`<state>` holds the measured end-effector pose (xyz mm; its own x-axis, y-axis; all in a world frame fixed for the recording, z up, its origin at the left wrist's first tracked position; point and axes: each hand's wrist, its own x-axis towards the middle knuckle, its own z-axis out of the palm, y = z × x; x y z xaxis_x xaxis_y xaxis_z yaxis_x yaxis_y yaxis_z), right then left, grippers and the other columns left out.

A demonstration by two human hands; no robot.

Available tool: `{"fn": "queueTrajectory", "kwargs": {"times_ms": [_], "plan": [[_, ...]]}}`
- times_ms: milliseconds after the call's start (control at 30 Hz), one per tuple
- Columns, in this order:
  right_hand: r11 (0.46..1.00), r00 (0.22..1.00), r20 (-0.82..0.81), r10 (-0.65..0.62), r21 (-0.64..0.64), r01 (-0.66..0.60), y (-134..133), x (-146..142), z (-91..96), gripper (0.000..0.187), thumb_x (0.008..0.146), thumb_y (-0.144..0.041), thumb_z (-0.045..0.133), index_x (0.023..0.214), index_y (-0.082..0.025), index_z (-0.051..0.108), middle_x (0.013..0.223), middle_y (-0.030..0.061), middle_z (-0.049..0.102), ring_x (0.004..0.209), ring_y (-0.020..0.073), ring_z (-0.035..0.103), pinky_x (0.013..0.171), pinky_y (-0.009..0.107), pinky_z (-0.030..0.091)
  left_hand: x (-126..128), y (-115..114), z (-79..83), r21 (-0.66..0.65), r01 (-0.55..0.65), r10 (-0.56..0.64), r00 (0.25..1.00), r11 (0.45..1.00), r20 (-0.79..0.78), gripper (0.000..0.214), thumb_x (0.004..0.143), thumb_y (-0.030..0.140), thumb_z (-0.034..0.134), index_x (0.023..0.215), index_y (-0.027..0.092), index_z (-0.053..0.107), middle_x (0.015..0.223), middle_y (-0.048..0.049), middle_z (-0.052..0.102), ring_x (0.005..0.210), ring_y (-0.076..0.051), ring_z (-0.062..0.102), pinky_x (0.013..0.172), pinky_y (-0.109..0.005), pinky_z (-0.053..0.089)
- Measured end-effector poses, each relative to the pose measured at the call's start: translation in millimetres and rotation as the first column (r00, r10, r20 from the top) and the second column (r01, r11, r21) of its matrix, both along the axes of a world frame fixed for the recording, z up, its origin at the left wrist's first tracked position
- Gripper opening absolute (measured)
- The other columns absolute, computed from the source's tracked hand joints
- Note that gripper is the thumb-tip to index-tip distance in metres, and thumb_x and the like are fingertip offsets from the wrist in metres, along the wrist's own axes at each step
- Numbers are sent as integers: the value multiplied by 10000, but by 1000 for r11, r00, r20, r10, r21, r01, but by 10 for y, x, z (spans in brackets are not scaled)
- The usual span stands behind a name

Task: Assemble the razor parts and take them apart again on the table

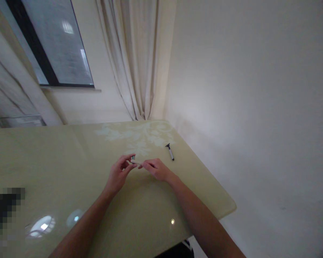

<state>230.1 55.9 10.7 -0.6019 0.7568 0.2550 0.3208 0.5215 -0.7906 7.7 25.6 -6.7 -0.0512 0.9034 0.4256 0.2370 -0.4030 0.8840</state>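
Both my hands meet over the middle of a pale yellow-green glossy table (56,161). My left hand (118,175) pinches a small thin object (134,160) with a dark greenish end between thumb and fingertips. My right hand (156,168) is closed in a pinch on the other end of the same small object; I cannot make out what it is. A dark-headed razor with a grey handle (170,151) lies on the table just beyond and to the right of my right hand, untouched.
The table's right edge (226,200) runs close to a plain white wall (244,107). Cream curtains (134,57) hang in the corner behind the table, and a window (56,43) is at the far left. A blurred dark patch (2,211) sits at the lower left.
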Motion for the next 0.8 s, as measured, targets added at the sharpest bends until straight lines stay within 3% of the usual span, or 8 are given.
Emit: {"fn": "queueTrajectory", "kwargs": {"times_ms": [133, 300, 467, 633, 800], "plan": [[996, 996, 27, -88, 34, 87, 24, 21, -12, 508, 1052, -498, 453, 1059, -147, 820, 614, -23, 496, 585, 114, 408, 592, 245, 279, -6, 9, -8, 2, -3, 3, 1000, 1000, 0, 390, 812, 397, 768, 1163, 230, 741, 849, 21, 591, 604, -95, 482, 594, -237, 419], [1000, 1000, -4, -22, 17, 22, -2, 12, 7, 488, 1054, -478, 455, 1057, -155, 821, 628, -23, 511, 579, 110, 400, 582, 242, 279, -7, -1, 9, 0, 2, -2, 1000, 1000, 8, 396, 819, 398, 760, 1176, 230, 737, 836, 24, 585, 599, -94, 480, 583, -235, 415], [992, 992, 51, -119, 56, 116, -25, -22, 6, 477, 1058, -462, 454, 1058, -158, 822, 644, -13, 558, 598, 115, 440, 603, 245, 291, -12, 0, -18, -12, 11, -11, 1000, 1000, 5, 396, 820, 403, 767, 1179, 239, 739, 872, 18, 598, 602, -90, 477, 581, -233, 415], [997, 997, 36, -73, 26, 72, -22, -30, 0, 479, 1055, -468, 458, 1054, -160, 824, 619, -21, 518, 587, 113, 428, 587, 242, 285, -27, 20, -49, 4, -7, 7, 1000, 1000, 0, 400, 824, 405, 766, 1188, 245, 736, 863, 21, 597, 604, -91, 480, 582, -233, 409], [987, 988, 25, -154, 39, 153, 9, 10, -4, 484, 1046, -480, 478, 1058, -142, 825, 620, -16, 525, 580, 112, 423, 578, 246, 275, -16, 17, -37, -7, 19, -19, 1000, 1000, -3, 378, 824, 392, 765, 1167, 234, 742, 854, 18, 604, 601, -92, 492, 573, -232, 404]]}}
